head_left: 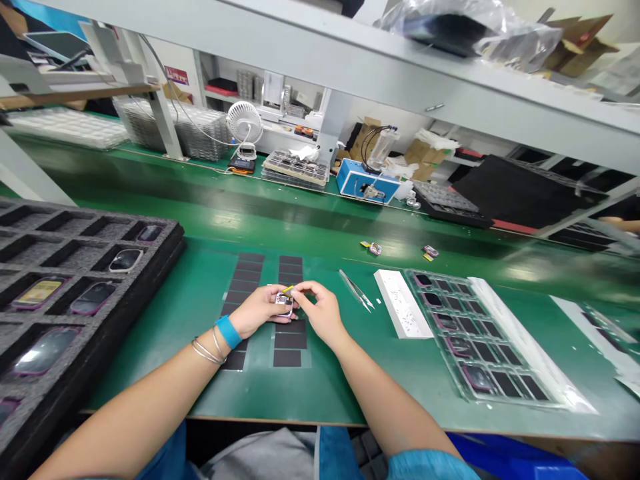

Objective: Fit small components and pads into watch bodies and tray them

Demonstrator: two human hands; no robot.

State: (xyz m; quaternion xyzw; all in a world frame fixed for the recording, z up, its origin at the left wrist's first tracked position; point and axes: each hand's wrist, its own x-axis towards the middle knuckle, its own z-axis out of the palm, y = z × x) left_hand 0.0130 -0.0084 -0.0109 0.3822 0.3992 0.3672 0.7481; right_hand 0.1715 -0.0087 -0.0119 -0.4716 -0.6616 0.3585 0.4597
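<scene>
**Left hand** [257, 312]: curled nearly closed, fingers wrapped around the small square frame [283, 305], holding it.
**Right hand** [323, 312]: partly closed, thumb and fingertips [300, 288] pinched together at the frame's top edge, apparently on a yellow tab [289, 290].
**Task's thing**: the frame, above black pads [289, 341] on the green tabletop [150, 373].
**Right of the frame**: tweezers [356, 290], then a white strip [403, 304] and a clear tray [463, 333] of dark parts.
**Left of the frame**: a black foam tray [65, 230] holding devices.
**Writing**: a red sign [177, 75] far beyond the frame, too small to read.
**Room**: bare green lies between the frame and the tweezers; the tabletop's near edge runs beneath both forearms.
</scene>
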